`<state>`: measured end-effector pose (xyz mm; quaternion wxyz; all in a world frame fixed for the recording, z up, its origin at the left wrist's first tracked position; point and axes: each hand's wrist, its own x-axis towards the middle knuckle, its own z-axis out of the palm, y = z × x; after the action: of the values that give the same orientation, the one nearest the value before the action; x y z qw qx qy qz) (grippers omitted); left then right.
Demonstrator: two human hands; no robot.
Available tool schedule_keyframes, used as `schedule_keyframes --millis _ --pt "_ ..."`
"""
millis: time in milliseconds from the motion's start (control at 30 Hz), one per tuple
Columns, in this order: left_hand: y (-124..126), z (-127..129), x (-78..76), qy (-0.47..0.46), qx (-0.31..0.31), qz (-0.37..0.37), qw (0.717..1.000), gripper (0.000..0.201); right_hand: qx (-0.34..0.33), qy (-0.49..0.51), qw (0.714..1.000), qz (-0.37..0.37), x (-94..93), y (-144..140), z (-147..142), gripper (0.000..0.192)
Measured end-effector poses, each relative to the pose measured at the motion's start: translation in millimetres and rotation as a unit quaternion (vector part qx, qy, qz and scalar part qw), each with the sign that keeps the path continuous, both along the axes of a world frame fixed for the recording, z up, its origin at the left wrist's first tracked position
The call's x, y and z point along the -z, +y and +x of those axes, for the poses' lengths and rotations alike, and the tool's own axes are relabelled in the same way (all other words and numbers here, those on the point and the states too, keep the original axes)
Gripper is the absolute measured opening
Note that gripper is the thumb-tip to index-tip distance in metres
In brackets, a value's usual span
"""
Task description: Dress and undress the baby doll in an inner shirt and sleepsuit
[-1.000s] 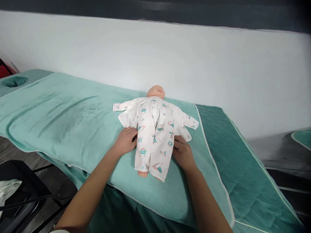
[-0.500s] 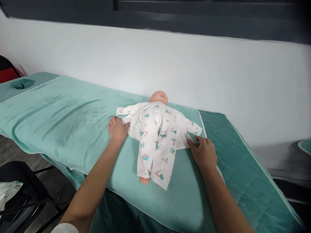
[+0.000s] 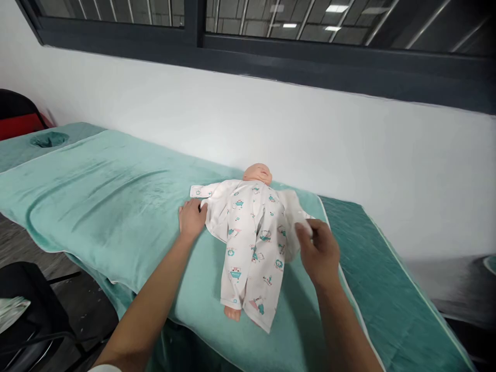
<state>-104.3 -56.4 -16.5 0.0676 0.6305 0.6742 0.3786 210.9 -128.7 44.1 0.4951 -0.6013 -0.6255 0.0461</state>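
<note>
Holding garment (image 3: 251,243) near white wall (image 3: 349,150)

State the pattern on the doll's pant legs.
The pant legs are white with teal and pink cartoon prints, clearest in the head view.

left hand (image 3: 192,219): pinching | right hand (image 3: 321,252): pinching, curled | forearms (image 3: 149,302): outstretched, apart

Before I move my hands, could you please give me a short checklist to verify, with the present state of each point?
1. Doll lies face up on the green blanket: ok.
2. Right hand grips the white flap beside it: ok, pinched and raised.
3. Left hand grips the opposite flap: cannot tell; it is at the edge.
4. Both flaps flat: not ok, one is raised.
5. Both feet visible: not ok, only one foot shows.
</note>
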Motion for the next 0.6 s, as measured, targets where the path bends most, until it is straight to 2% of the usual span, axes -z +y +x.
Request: schedule_keyframes --millis 67,133,167,233,367,467,600 --pt "0.7 -0.3 -1.4 -0.018 0.008 -0.005 1.0 0.028 -0.163 -0.081 0.982 -0.049 -18.4 -8.0 -21.6 0.023" --pt "0.9 -0.7 -2.6 -0.039 0.017 -0.009 0.999 0.03 -0.235 -0.111 0.962 -0.088 -29.4 -9.8 -32.4 0.02" --pt "0.9 -1.0 -3.1 -0.051 0.022 -0.011 0.998 0.031 -0.232 -0.1 0.963 -0.093 -32.4 -7.0 -33.6 0.021" --pt "1.5 -1.1 -3.5 -0.081 0.031 -0.015 0.996 0.032 -0.18 -0.027 0.98 -0.076 -35.2 7.2 -30.7 0.025" --pt "12.9 1.9 -5.7 -0.152 0.062 -0.019 0.986 0.033 -0.076 0.112 0.99 -0.049 -33.4 59.0 -27.5 0.028" --pt "30.6 8.4 -12.5 -0.207 0.108 -0.012 0.972 0.033 -0.023 0.1 0.993 -0.056 -23.9 91.4 -38.1 0.02" --pt "39.4 24.5 -27.1 -0.27 0.143 0.013 0.952 0.032 -0.015 0.088 0.994 -0.069 -7.4 100.5 -51.4 0.016"
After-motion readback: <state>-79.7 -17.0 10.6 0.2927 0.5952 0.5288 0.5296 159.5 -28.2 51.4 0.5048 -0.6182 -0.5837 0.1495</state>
